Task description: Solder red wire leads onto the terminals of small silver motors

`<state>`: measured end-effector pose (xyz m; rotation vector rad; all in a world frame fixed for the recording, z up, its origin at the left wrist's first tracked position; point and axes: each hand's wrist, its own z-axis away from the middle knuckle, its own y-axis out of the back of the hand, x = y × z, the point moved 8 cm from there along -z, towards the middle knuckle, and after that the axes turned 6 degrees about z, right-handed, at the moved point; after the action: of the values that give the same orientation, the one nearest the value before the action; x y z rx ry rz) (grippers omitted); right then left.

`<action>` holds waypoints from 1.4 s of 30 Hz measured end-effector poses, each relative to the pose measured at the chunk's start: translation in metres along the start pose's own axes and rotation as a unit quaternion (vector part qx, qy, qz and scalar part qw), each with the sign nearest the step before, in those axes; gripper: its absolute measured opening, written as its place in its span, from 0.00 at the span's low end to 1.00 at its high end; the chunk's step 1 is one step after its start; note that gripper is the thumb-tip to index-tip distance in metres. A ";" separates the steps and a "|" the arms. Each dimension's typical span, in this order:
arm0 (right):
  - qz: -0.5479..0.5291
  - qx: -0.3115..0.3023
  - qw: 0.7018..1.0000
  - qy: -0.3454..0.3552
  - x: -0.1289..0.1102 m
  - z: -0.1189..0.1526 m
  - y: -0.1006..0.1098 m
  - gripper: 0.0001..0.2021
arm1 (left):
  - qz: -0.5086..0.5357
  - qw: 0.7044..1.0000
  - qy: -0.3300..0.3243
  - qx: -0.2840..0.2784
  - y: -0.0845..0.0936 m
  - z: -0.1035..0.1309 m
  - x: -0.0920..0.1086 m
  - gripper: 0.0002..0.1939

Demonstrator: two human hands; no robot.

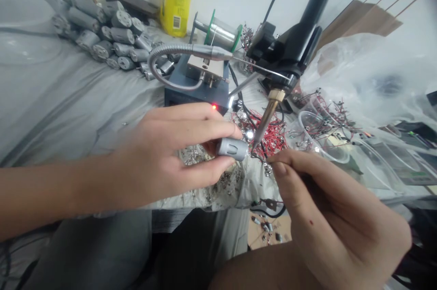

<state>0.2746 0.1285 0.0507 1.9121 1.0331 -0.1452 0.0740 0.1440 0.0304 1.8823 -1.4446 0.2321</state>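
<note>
My left hand [167, 149] reaches in from the left, thumb and fingers closed around a small grey cylindrical motor [232, 149]. The motor lies roughly sideways, its end facing right. Right beside that end is the tip of a stand-mounted soldering iron [265, 121], pointing down; whether they touch, I cannot tell. From the right, my right hand [334, 212] pinches a thin dark wire [259, 158] between thumb and forefinger, its far end close to the motor and the iron tip. A solder feeder tube [211, 53] runs to the iron.
Behind the hands stands a dark box [177, 85] with a red light, and a solder spool [223, 35]. Many grey motors [119, 35] are piled at the back left. Red wires [273, 133] lie heaped behind the iron tip. A yellow packet [175, 1] stands at the wall.
</note>
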 end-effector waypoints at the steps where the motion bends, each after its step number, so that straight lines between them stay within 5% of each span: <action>1: -0.001 -0.002 1.000 0.000 0.000 0.000 -0.001 0.09 | -0.002 1.000 0.002 -0.001 0.000 0.000 -0.001 0.11; 42: 0.013 0.025 1.000 0.008 -0.005 -0.002 0.002 0.12 | -0.017 1.000 0.015 -0.003 0.002 0.000 0.001 0.11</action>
<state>0.2726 0.1268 0.0553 1.9727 1.0238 -0.1426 0.0731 0.1429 0.0320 1.8885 -1.3908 0.2387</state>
